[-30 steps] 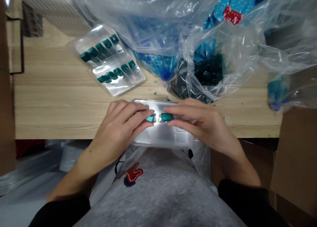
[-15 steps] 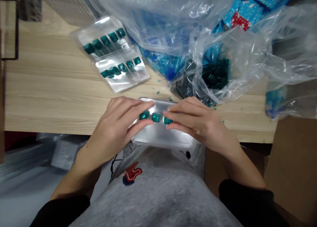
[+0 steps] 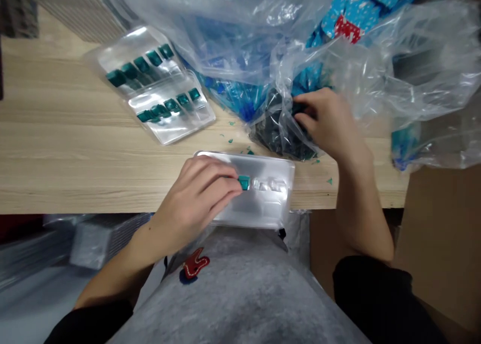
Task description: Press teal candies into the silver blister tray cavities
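A shallow clear plastic tray (image 3: 259, 211) lies at the table's front edge, with a row of small moulded pockets. My left hand (image 3: 199, 194) covers its left part, fingers closed together, the tips against a shiny green square block (image 3: 244, 183) in one pocket. The pockets right of this block hold nothing. My right hand (image 3: 328, 121) reaches into the mouth of a clear plastic bag (image 3: 281, 128) of dark green pieces. Thumb and fingers are pinched around something dark that I cannot make out clearly.
An opened clear clamshell pack (image 3: 180, 131) with a row of green blocks lies at the back left. Large plastic bags (image 3: 233, 33) with blue contents fill the back. Green crumbs (image 3: 230, 140) are scattered on the wooden table (image 3: 67, 158). A cardboard box (image 3: 439, 224) stands at the right.
My right hand has left the tray and moved up and right into the bag of dark pieces. My left hand has shifted rightward along the row, now at the rightmost green block.
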### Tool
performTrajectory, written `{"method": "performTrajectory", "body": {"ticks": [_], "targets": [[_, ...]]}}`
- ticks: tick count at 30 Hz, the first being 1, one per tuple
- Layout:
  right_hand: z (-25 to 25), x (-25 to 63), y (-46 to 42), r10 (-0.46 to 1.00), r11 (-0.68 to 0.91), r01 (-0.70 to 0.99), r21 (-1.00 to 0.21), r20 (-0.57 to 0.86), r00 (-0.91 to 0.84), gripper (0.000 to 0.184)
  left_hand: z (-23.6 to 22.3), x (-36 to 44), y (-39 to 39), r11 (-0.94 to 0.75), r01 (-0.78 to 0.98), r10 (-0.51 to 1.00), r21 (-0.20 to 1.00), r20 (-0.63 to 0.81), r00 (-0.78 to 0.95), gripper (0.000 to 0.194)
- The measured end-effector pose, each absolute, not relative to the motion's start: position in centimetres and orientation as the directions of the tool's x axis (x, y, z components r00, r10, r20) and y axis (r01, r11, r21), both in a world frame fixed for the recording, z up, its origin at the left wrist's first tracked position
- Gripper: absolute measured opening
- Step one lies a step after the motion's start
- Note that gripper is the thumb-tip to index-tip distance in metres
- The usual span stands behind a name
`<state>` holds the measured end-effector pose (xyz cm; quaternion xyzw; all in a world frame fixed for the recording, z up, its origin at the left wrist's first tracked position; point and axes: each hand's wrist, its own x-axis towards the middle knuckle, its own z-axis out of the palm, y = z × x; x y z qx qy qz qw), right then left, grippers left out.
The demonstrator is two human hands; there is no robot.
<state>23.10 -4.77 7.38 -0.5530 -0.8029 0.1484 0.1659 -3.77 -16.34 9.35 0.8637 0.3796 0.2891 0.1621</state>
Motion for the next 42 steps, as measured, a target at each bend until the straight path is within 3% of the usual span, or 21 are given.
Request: {"method": "performTrajectory", "body": {"ticks": [1,4,9,14,16,19,22,25,28,32,37,42], "targets": [[6.2,23.4,-3.6,0.921,0.359,0.841,-0.404,0.007,-0.39,0.017,9.2,-3.7,-16.4,-0.649,0.561,0.758,0.514,0.373,0.535,0.005],[3.7,23.6,-1.5,0.911,0.358,0.835,-0.419,-0.04,-0.41,0.005,9.0,-3.8,-16.5,-0.632,0.557,0.772,0.539,0.375,0.513,0.005],[3.0,23.3,-1.8,0.936,0.31,0.818,-0.484,0.007,-0.351,0.019,9.9,-4.1,-16.2,-0.574,0.523,0.811,0.63,0.351,0.467,0.009],[3.7,23.9,-2.9,0.967,0.255,0.767,-0.589,0.133,-0.219,0.02,10.8,-4.5,-15.5,-0.47,0.568,0.873,0.676,0.452,0.184,0.02],[4.3,24.3,-3.4,0.974,0.227,0.629,-0.744,0.19,-0.127,0.018,10.8,-4.6,-15.4,-0.43,0.595,0.889,0.679,0.432,0.151,0.023],[5.7,24.4,-4.8,0.982,0.187,0.205,-0.961,0.186,-0.026,0.021,10.8,-4.6,-15.2,-0.419,0.597,0.893,0.684,0.429,0.135,0.025],[7.3,23.4,-7.2,0.992,0.063,-0.175,-0.983,0.081,-0.097,0.025,10.8,-3.8,-15.0,-0.464,0.555,0.873,0.691,0.462,0.154,0.028],[8.8,21.4,-9.7,0.978,-0.053,-0.316,-0.947,0.015,-0.208,0.023,11.0,-2.3,-14.6,-0.553,0.477,0.828,0.684,0.516,0.219,0.03],[10.1,19.2,-11.7,0.976,-0.046,-0.351,-0.935,0.032,-0.214,0.018,11.2,-0.8,-14.2,-0.608,0.394,0.794,0.689,0.54,0.281,0.036],[11.3,17.6,-13.3,0.988,0.052,-0.297,-0.953,0.092,-0.121,0.014,11.1,0.0,-14.1,-0.565,0.259,0.818,0.783,0.49,0.303,0.036],[11.7,17.3,-14.0,0.983,0.172,-0.11,-0.979,0.178,-0.047,0.015,10.9,0.0,-14.6,-0.435,0.193,0.887,0.88,0.381,0.261,0.035],[10.3,16.6,-12.2,0.948,0.311,0.08,-0.947,0.315,0.035,0.013,10.8,0.0,-14.2,-0.382,0.205,0.919,0.901,0.347,0.185,0.022]]}}
